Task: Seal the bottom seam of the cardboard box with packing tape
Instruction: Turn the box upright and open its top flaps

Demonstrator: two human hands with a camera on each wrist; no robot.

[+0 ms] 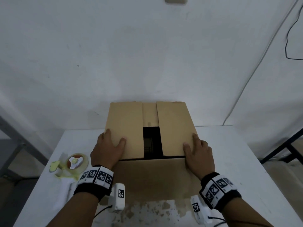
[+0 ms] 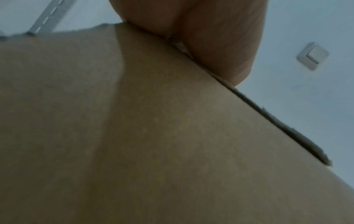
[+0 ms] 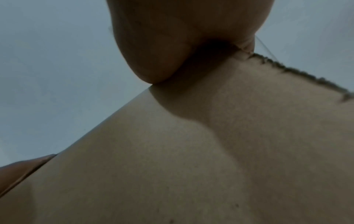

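A brown cardboard box (image 1: 150, 177) stands on the white table (image 1: 246, 161). Its left flap (image 1: 126, 122) and right flap (image 1: 173, 125) are folded over the top, with a dark gap (image 1: 151, 141) between them. My left hand (image 1: 114, 142) presses the near left corner of the left flap, thumb on top. On the near right corner of the right flap lies my right hand (image 1: 192, 145), likewise pressing. In both wrist views the box wall (image 2: 172, 136) (image 3: 191, 151) fills the picture, and part of each hand (image 2: 220, 37) (image 3: 162, 45) rests over its top edge. The tape dispenser (image 1: 72, 166), with yellow parts and a white handle, lies left of the box.
The white wall stands right behind the box. A grey metal frame (image 1: 19, 145) is left of the table, a black frame (image 1: 290, 145) to the right. A black cable (image 1: 288, 38) hangs on the wall. The near table surface (image 1: 147, 213) is worn and patchy.
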